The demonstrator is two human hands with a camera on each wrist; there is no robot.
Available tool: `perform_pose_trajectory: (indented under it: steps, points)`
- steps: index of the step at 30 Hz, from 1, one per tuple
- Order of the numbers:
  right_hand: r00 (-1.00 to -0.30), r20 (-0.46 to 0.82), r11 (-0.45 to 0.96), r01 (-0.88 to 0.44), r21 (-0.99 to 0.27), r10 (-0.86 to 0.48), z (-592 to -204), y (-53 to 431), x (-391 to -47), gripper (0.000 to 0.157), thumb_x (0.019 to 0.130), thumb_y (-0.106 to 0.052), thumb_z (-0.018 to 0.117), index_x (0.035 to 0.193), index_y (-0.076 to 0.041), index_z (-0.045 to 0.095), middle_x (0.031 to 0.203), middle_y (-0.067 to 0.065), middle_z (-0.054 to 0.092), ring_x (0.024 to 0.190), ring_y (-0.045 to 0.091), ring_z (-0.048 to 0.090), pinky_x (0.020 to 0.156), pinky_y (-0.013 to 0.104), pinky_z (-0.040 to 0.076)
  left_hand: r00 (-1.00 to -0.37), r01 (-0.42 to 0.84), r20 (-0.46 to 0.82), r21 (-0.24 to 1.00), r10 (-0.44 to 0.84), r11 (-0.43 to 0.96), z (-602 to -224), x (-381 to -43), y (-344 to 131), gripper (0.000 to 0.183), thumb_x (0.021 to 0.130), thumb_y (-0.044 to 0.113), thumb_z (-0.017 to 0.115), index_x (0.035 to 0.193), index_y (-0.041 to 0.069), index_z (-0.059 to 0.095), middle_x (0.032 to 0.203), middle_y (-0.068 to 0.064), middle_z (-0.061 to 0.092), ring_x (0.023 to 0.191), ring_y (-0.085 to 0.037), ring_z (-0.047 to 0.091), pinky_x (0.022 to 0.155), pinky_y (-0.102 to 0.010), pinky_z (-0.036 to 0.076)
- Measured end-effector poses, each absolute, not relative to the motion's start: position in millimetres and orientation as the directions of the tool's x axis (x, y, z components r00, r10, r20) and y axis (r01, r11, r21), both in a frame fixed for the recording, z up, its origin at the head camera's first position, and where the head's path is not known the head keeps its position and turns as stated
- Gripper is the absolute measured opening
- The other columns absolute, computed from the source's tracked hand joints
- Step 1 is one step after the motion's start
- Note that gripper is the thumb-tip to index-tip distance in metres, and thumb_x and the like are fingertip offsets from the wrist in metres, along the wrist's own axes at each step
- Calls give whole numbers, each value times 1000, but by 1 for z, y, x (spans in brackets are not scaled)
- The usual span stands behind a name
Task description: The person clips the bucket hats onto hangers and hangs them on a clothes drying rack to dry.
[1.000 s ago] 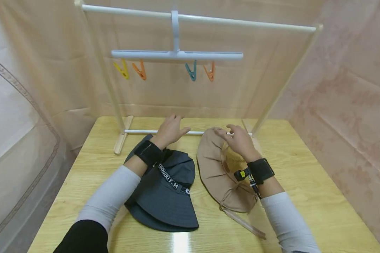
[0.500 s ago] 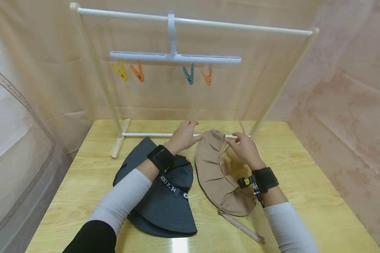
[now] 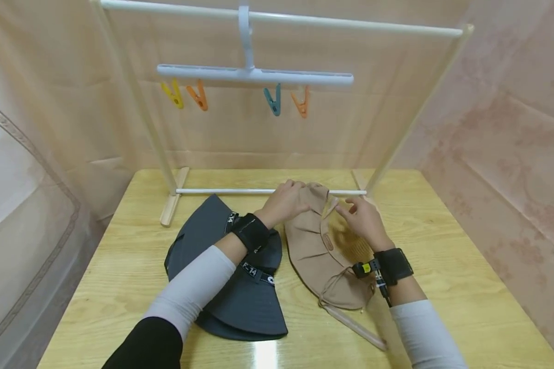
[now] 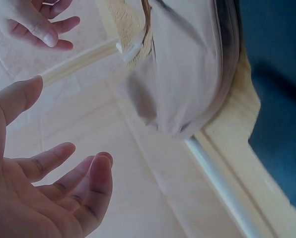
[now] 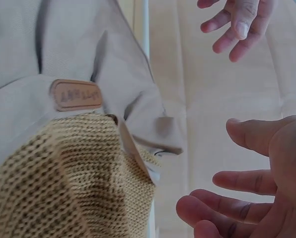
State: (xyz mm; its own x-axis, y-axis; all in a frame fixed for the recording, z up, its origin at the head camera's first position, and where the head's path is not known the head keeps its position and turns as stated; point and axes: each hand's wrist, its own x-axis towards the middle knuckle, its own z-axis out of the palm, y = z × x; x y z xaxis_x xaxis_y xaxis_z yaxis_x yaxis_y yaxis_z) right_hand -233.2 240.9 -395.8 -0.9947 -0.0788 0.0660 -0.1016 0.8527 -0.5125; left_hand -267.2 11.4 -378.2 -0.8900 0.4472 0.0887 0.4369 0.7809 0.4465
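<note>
A beige sun hat (image 3: 307,251) with a woven straw-coloured crown (image 5: 88,168) and a brown label (image 5: 77,94) lies on the table, its strap trailing toward the front. My left hand (image 3: 283,205) is by the hat's far brim, overlapping it in the head view. In the left wrist view the fingers (image 4: 101,173) are loosely bent with nothing between them. Over the hat's right side, my right hand (image 3: 364,220) has its fingers (image 5: 242,181) spread, with a gap to the brim in the right wrist view. A dark grey bucket hat (image 3: 244,307) lies folded under my left forearm.
A white rack (image 3: 351,23) stands across the table's back, with a low crossbar (image 3: 221,191) behind the hats. From its top bar hangs a pale hanger (image 3: 254,76) carrying yellow (image 3: 173,95), teal (image 3: 273,101) and orange clothespins (image 3: 301,102). Curtains surround the table (image 3: 443,287).
My left hand has moved right, from above the dark hat to the beige hat's far brim. My right hand has shifted slightly right and down. Both hats stay on the table.
</note>
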Motion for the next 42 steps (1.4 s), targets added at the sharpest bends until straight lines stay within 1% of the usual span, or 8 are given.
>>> perform_pose_trajectory:
  steps: [6,11,14,18,23,30,34,42]
  points:
    - [-997,40,855,-78,-512,-67,-400,249,-231,57,99,-38,55,133,8,52,111,31,63,99,43,62,79,51,51,-877,449,70,470,475,760,-386,-266,27,67,91,40,67,145,8,43,136,-15,52,117,-29,55,96,-40,49]
    - [-997,20,865,-72,-496,-72,-404,259,-227,56,99,-36,55,133,8,52,111,31,64,98,43,62,79,51,51,-878,443,41,445,477,778,-393,-265,39,72,90,43,68,146,8,41,151,-13,40,130,-30,49,103,-38,45]
    - [-997,15,865,-73,-497,-75,-406,262,-225,56,99,-36,55,134,7,52,111,32,64,98,43,63,78,51,51,-875,450,44,442,482,776,-395,-264,46,70,89,43,69,144,7,44,154,-12,36,132,-28,48,102,-36,47]
    - [-997,23,863,-80,-498,-79,-409,266,-224,54,98,-34,57,132,7,54,111,33,63,98,45,62,77,51,51,-863,470,55,451,503,759,-398,-262,54,63,88,38,71,138,6,51,152,-12,38,137,-26,42,101,-34,47]
    - [-997,24,864,-77,-498,-75,-413,272,-221,52,96,-33,60,129,6,56,110,32,63,98,44,62,78,52,50,-859,466,30,458,511,757,-402,-259,61,63,90,37,69,141,7,49,151,-13,40,144,-28,33,104,-36,46]
    - [-997,18,877,-76,-475,-77,-423,276,-219,52,92,-34,66,125,6,59,103,26,66,90,36,63,74,46,50,-850,461,-7,474,527,750,-413,-258,68,64,90,34,70,143,7,46,145,-13,49,133,-26,48,104,-38,45]
    - [-997,-7,875,-69,-480,-83,-426,276,-215,53,92,-33,67,126,7,58,99,23,65,85,31,62,72,43,50,-830,485,-41,440,556,756,-422,-258,74,69,88,37,71,144,5,44,143,-16,51,134,-28,47,109,-35,40]
    - [-995,-79,883,-23,-468,-68,-429,278,-213,63,91,-34,68,132,10,51,122,35,57,113,48,56,92,56,47,-813,503,-67,418,578,756,-432,-250,77,69,87,39,72,142,7,46,141,-14,52,127,-25,54,103,-32,45]
